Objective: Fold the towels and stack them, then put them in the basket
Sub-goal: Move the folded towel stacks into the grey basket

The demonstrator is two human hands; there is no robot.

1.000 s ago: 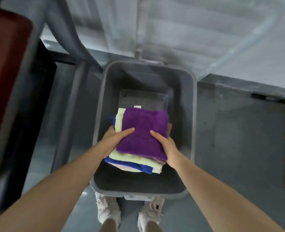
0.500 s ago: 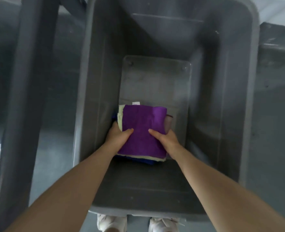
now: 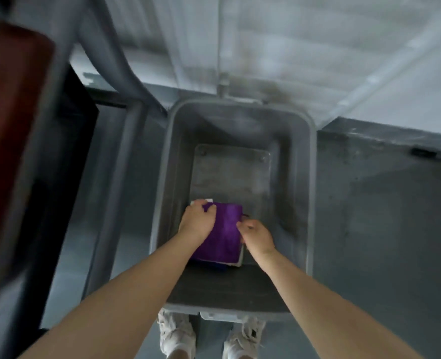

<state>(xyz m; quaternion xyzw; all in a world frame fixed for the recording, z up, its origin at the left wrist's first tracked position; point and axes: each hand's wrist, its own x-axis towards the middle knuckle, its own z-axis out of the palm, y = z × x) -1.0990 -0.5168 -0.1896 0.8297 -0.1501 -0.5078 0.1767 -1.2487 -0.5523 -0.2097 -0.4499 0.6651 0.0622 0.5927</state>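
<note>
The folded towel stack (image 3: 223, 237), purple on top, is set on the basket (image 3: 308, 203) floor, gripped at its sides by the left hand (image 3: 197, 222) and right hand (image 3: 257, 237).

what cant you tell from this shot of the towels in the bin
Head view only:
- How many towels lie under the folded purple towel: it covers the stack, only pale and blue edges peek out.
- The left hand grip: fingers curl over the stack's far corner, hiding their tips.
- Whether the right hand pinches anything: too blurred.
- The grey plastic basket floor beneath the stack.
</note>
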